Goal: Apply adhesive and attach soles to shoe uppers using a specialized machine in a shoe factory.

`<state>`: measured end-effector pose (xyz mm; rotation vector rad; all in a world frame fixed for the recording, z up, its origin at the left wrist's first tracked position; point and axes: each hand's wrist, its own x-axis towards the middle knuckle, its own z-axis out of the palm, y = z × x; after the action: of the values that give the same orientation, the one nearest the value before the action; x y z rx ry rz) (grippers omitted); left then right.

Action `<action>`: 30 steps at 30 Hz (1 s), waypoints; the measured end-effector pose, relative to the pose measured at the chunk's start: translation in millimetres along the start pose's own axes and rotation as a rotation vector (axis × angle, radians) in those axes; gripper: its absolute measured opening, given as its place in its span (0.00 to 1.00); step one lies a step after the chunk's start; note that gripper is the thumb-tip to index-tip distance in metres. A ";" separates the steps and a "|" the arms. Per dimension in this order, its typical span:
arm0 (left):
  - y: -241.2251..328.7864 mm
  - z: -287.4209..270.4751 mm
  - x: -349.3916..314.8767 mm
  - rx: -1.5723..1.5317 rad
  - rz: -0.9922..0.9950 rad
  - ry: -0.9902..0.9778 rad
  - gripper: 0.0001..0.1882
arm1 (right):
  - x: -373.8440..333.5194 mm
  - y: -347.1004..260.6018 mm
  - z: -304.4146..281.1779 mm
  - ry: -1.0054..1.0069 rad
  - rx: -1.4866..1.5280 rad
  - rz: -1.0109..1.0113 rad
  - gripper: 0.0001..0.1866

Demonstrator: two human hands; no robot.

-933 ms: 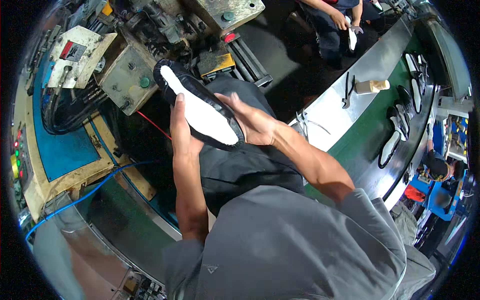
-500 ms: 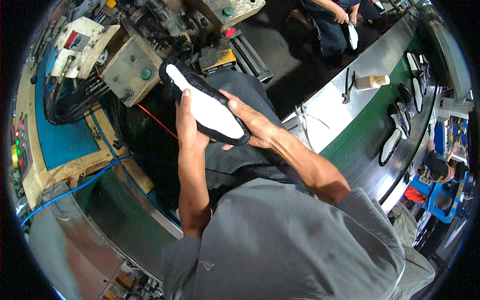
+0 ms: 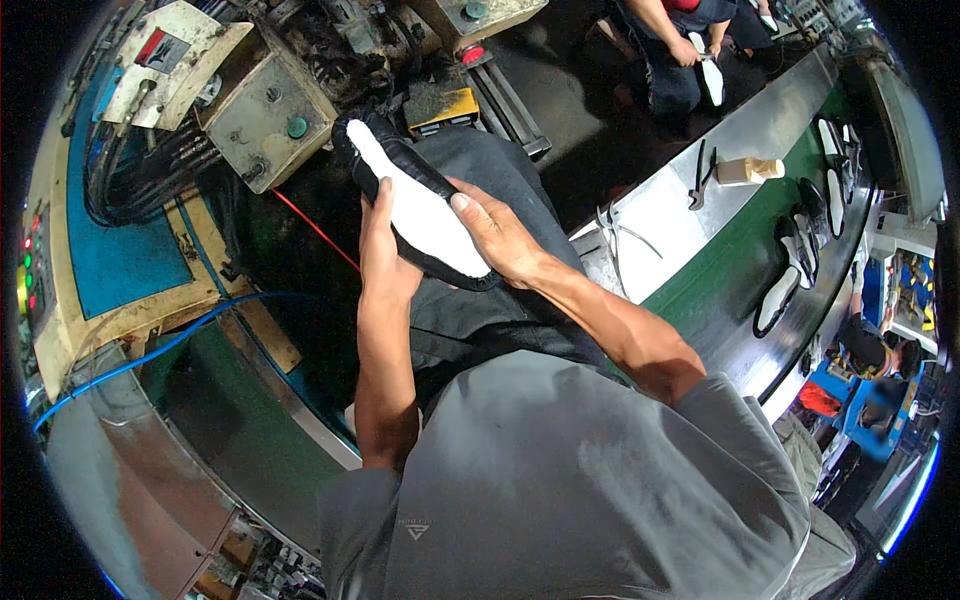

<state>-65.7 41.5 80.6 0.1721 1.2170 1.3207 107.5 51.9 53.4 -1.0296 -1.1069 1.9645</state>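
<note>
Both hands grip the shoe [image 3: 415, 210]: my left hand [image 3: 385, 255] on its left side, right hand [image 3: 500, 240] nearer the heel, probably; its long axis points up-left toward the press machine [image 3: 265, 110].

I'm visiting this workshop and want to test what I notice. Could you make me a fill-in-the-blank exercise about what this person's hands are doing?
1. Both hands hold a black shoe upper with a ____ insole facing up.
2. The left hand grips the shoe from the side nearer the beige machine box with the ____ round button.
3. The right hand rests its ____ on the insole.
4. More shoes lie on the ____ conveyor belt.

Missing words: white; green; thumb; green
</note>
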 end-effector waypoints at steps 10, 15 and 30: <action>-35.9 -85.5 -47.2 -0.197 0.271 -0.178 0.38 | -7.3 -68.0 43.4 -0.332 -0.590 0.401 0.33; -43.5 -131.7 -78.1 -0.454 0.225 -0.049 0.33 | -2.3 -13.3 11.2 -0.179 -0.502 0.096 0.29; 178.1 -655.3 -159.3 1.092 0.495 1.296 0.44 | 5.3 31.7 -46.5 -0.055 -0.226 0.145 0.21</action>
<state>-629.9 -363.6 15.4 0.4351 3.1046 0.9469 140.2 60.1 8.0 -1.2104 -1.3417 2.0248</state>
